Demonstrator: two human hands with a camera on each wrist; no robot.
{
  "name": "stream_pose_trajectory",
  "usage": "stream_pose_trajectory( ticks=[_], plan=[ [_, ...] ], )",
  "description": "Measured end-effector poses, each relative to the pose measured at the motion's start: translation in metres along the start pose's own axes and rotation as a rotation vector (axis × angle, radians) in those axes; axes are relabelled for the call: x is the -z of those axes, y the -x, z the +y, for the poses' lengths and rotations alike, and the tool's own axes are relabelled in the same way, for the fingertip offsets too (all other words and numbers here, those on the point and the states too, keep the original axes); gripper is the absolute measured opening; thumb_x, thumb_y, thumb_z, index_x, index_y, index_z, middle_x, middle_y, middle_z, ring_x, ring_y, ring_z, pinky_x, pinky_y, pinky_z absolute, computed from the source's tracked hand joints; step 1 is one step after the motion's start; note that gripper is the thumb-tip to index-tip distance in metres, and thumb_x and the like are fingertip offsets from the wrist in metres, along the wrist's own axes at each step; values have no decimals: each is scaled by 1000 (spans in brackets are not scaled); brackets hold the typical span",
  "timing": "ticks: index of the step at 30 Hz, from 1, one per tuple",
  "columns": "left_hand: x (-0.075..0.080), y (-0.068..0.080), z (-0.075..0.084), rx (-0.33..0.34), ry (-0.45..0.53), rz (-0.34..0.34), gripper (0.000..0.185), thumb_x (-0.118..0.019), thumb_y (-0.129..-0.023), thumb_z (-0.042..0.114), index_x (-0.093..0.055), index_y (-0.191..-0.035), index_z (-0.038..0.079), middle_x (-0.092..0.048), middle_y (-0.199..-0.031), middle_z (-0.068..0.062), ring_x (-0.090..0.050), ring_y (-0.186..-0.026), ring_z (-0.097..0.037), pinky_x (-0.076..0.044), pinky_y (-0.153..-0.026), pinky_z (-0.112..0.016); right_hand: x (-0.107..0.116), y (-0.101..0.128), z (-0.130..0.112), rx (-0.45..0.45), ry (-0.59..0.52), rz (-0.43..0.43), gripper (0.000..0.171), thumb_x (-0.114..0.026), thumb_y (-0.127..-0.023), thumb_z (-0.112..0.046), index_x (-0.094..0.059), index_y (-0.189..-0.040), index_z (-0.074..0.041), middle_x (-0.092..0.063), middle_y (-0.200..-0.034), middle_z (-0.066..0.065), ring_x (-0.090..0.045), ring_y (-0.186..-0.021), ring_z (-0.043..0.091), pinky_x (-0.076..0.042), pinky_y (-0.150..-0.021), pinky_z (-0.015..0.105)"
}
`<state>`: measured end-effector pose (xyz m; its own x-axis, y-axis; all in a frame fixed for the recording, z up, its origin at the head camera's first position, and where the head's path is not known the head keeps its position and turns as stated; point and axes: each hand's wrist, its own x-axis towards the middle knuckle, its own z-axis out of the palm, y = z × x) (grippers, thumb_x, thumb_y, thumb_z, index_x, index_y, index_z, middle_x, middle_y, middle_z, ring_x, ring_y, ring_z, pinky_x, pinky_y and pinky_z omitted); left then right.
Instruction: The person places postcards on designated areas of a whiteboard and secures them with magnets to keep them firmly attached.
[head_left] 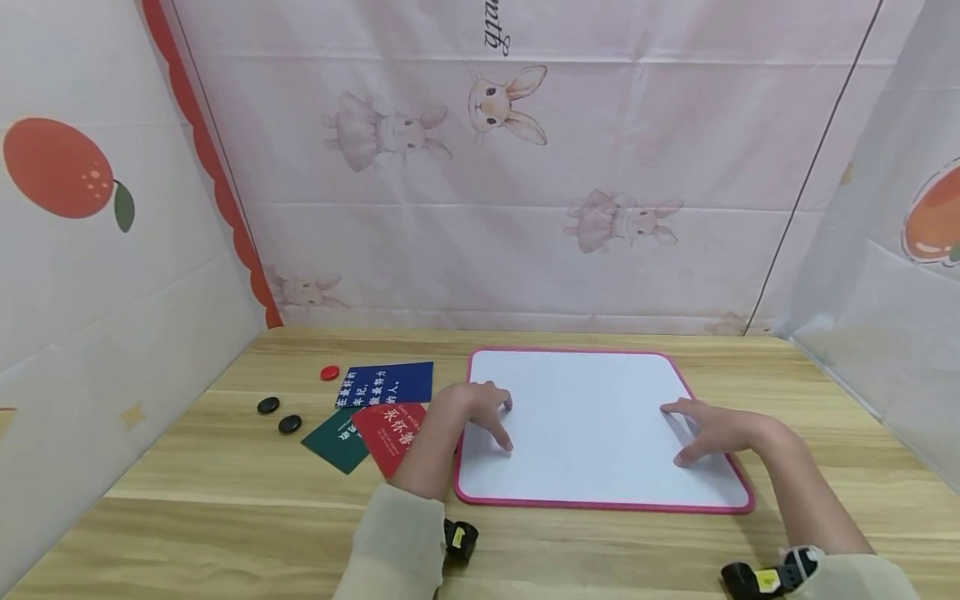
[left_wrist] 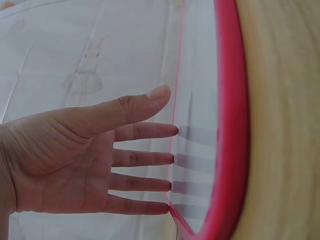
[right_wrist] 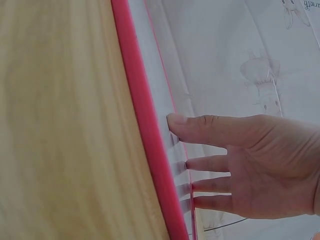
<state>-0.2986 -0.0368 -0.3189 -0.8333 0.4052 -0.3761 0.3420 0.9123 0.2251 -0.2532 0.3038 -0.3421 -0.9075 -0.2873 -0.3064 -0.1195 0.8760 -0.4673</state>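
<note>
both hands, left hand and right hand, rest straight, open fingertips on the pink-rimmed whiteboard at frame centre, gripping nothing, seemingly steadying it flat on the table.

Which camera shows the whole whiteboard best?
The head view: the whole whiteboard lies flat, its pink frame complete. The left wrist view and the right wrist view each catch only a strip of frame and white surface beside fingertips.

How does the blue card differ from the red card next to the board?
The blue card is larger and lies uncovered, farther from the person; the red card is smaller, nearer, partly hidden under the left forearm, and overlaps the green card. The blue card carries several lines of white text, the red card one. Both lie flat on the table.
</note>
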Motion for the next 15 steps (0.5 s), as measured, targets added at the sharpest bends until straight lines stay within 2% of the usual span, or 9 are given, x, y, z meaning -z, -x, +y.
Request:
stream_pose_trajectory(
  ticks=[10, 13, 15],
  plan=[
    [1, 0, -3, 39, -11, 6, 63, -77, -71, 39, -54, -125, 19, -48, -122, -6, -45, -106, -22, -42, -88, -43, -2, -2, -4, 14, 17, 11, 84, -76, -72, -33, -35, -138, -2, -17, -140, 35, -15, -124, 54, -19, -91, 70],
    [-1, -2, -1, 47, -29, 27, 68, -78, -70, 40, -51, -128, 17, -47, -123, -8, -44, -108, -23, -42, -89, -44, -1, -2, -1, 20, 12, 35, 83, -76, -72, -35, -37, -137, -1, -21, -139, 35, -17, -124, 54, -21, -91, 69],
    [-2, -3, 0, 55, -43, 34, 74, -78, -69, 40, -48, -132, 17, -44, -129, -9, -41, -116, -25, -40, -92, -45, -1, -3, 2, 39, 9, 64, 81, -75, -73, -35, -38, -135, 1, -25, -136, 36, -20, -122, 54, -24, -90, 68]
  ],
)
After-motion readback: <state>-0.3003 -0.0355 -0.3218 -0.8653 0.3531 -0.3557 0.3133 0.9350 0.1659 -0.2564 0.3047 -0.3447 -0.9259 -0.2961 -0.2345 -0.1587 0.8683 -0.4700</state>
